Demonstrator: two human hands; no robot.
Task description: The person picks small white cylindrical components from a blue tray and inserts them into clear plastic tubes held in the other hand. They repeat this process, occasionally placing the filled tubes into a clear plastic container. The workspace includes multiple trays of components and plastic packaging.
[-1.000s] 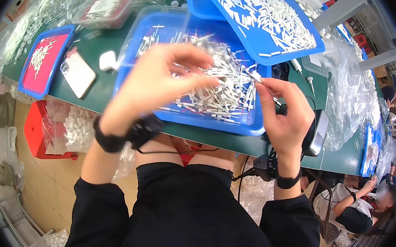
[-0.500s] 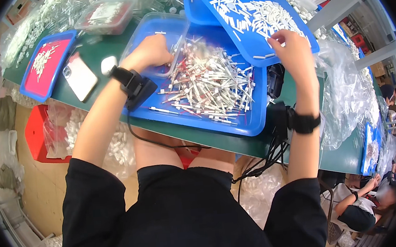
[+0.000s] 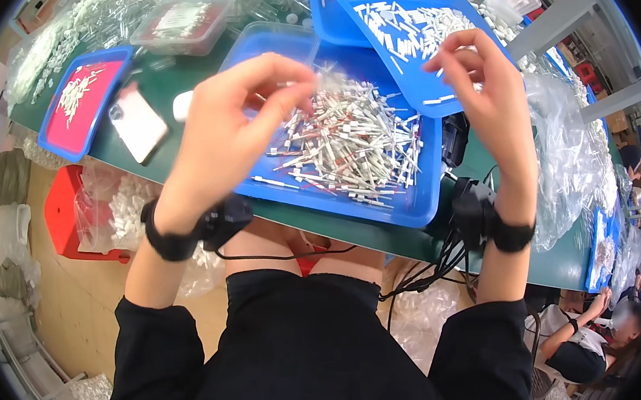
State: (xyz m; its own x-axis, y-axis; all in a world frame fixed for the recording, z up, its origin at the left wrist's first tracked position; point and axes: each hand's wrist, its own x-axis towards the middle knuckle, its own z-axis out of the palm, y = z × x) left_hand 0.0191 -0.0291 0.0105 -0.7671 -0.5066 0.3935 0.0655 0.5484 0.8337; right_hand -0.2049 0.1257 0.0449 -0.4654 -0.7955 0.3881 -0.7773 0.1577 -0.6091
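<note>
My left hand (image 3: 248,119) is raised over the left part of a large blue tray (image 3: 413,211), its thumb and fingers curled together in a pinch. Whatever is between those fingertips is too small to make out. A heap of thin white sticks with some red parts (image 3: 354,144) fills the middle of that tray. Partly behind my left hand sits a clear plastic box (image 3: 276,36). My right hand (image 3: 481,72) hovers at the near edge of a smaller blue tray (image 3: 401,78) of short white pieces (image 3: 420,27). Its fingers are bent toward the thumb; their hold is unclear.
Left on the green table lie a phone (image 3: 138,124), a white case (image 3: 183,105) and a blue tray with a pink base (image 3: 59,135). Cables (image 3: 432,255) hang at the front edge. Plastic bags (image 3: 561,156) lie right; another person (image 3: 584,337) sits beyond.
My left hand has risen from the clear box and come nearer to me, its fingertips shifting right toward the heap. My right hand has moved a little within the same area.
</note>
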